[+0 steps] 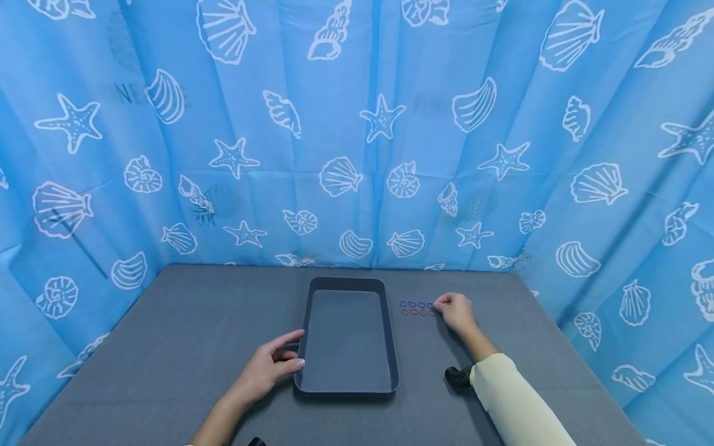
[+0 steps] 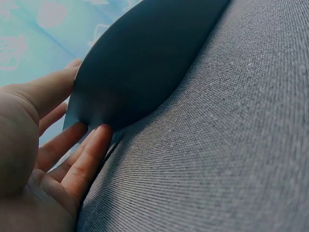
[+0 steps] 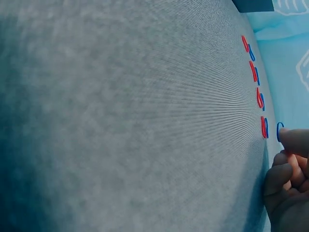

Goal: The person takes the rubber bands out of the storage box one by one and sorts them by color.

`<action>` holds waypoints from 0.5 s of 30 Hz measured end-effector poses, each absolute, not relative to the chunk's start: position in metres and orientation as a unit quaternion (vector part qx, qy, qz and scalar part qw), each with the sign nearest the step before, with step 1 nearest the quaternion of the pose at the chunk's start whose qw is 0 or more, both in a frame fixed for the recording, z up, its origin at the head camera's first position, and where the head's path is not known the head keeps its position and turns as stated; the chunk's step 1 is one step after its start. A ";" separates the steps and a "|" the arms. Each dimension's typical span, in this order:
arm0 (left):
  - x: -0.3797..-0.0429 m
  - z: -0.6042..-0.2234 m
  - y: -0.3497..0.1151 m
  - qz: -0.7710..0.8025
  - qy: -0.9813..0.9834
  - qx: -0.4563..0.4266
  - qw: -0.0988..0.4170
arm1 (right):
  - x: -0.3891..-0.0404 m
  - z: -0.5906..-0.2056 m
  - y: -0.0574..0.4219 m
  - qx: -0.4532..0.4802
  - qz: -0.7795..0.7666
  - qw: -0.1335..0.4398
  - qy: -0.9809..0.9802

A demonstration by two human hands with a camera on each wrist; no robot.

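Note:
A dark grey rectangular baking pan lies on the table. My left hand holds its left rim, with the thumb at the top edge and other fingers against the outer wall. To the right of the pan lie small rubber bands in two rows, the blue bands behind the red bands. My right hand is at the right end of these rows. In the right wrist view, its fingertips pinch one blue rubber band, raised beside the rows.
Grey cloth covers the table. A blue curtain with white shells and starfish hangs along the back and both sides. A black wrist device sits below the right sleeve.

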State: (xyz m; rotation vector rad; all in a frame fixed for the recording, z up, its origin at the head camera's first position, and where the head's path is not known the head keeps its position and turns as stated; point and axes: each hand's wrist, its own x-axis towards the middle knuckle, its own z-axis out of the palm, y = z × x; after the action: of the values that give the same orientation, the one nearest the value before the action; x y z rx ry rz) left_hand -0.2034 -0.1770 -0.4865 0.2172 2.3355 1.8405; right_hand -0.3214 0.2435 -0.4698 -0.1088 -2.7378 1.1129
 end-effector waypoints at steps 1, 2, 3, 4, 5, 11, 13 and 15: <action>-0.204 -0.487 -0.177 0.615 0.781 0.073 0.079 | -0.321 -0.470 0.243 -0.042 0.374 0.093 -0.922; -0.204 -0.487 -0.177 0.614 0.782 0.072 0.079 | -0.322 -0.471 0.244 -0.047 0.375 0.095 -0.921; -0.204 -0.488 -0.177 0.613 0.782 0.073 0.078 | -0.322 -0.471 0.245 -0.053 0.376 0.096 -0.920; -0.204 -0.488 -0.177 0.613 0.782 0.073 0.078 | -0.322 -0.472 0.245 -0.058 0.378 0.097 -0.919; -0.205 -0.488 -0.177 0.614 0.782 0.073 0.079 | -0.323 -0.472 0.246 -0.064 0.379 0.098 -0.918; -0.206 -0.488 -0.177 0.617 0.779 0.068 0.084 | -0.326 -0.474 0.249 -0.088 0.385 0.090 -0.914; -0.206 -0.488 -0.177 0.619 0.778 0.066 0.085 | -0.329 -0.474 0.249 -0.089 0.379 0.087 -0.917; -0.206 -0.488 -0.177 0.618 0.779 0.065 0.084 | -0.331 -0.474 0.249 -0.091 0.370 0.084 -0.921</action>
State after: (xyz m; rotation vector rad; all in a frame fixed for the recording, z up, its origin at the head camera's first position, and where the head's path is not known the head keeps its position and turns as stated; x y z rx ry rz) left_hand -0.2058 -0.1770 -0.4875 0.1947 2.3244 1.8432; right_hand -0.3308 0.2487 -0.4740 -0.2722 -2.7483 1.1039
